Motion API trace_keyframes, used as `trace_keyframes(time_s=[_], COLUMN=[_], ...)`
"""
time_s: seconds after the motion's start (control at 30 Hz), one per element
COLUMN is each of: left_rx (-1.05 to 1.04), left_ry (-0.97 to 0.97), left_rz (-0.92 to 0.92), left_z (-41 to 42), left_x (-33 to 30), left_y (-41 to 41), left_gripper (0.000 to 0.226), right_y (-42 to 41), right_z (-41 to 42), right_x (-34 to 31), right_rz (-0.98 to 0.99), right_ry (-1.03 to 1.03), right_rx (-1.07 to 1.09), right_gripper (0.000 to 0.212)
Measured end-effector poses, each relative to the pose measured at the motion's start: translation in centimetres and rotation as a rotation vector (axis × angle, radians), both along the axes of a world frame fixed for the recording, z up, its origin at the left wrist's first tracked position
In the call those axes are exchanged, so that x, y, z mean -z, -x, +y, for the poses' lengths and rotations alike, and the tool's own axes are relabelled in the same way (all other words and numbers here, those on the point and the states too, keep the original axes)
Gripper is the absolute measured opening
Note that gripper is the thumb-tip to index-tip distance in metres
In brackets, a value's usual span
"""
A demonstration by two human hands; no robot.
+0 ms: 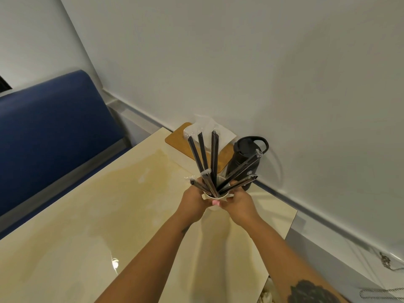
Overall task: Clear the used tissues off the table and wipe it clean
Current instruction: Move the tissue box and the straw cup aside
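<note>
Both my hands, left (pixel 193 199) and right (pixel 237 201), have fingers wrapped around a white cup (pixel 215 199) of wrapped black straws (pixel 213 157), held over the counter (pixel 91 215) near the wall. Can't spot any tissues.

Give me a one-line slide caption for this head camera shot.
Both hands, left hand and right hand, hold a white cup of wrapped black straws over the cream table.

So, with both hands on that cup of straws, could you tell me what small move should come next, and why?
Probably set the paper cup down beside the black bottle near the wall: both hands hold it, and the table shows smears needing wiping.
</note>
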State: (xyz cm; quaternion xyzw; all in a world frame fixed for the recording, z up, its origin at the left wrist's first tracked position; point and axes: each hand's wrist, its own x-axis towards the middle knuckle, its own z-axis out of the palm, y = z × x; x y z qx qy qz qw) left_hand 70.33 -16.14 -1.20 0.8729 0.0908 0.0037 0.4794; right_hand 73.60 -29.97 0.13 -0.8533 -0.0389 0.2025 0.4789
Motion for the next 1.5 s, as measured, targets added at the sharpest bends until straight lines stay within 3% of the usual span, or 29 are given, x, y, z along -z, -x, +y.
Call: trace_keyframes(time_s=[0.3,0.43,0.77,0.87,1.0,1.1,1.3,1.5], left_rx=[0.001,0.012,-0.020,-0.038,-0.133,-0.177,-0.223,-0.268], left_ry=[-0.023,-0.060,-0.060,-0.079,0.051,0.026,0.039,0.009], left_rz=[0.009,0.031,0.062,0.124,0.138,0.154,0.105,0.016], left_z=[0.4,0.7,0.6,0.4,0.3,0.3,0.7,2.3], left_x=[0.2,0.5,0.6,0.2,-0.6,-0.6,-0.9,-1.7], left_y=[-0.4,-0.4,0.0,0.8,2.3,3.8,9.2,16.4], left_gripper=[0.043,0.060,0.052,0.065,0.080,0.078,0.063,0.054], right_y=[-0.1,-0.2,0.1,0.6,1.7,3.1,7.9,13.8], right_z=[0.4,0.5,0.4,0.3,-0.2,-0.7,-0.6,2.0], right_x=[0.6,1.0,0.9,0.6,0.2,0.1,0.2,-0.8], right_rz=[-0.001,-0.036,0.008,0.008,-0.006,-0.013,-0.104,-0.190], right_ry=[-0.043,-0.023,0.082,0.148,0.175,0.185,0.243,0.162], right_rx=[0.032,0.012,0.021,0.019,0.019,0.050,0.015,-0.101], right_gripper=[0.041,0.043,0.069,0.071,0.075,0.066,0.027,0.028])
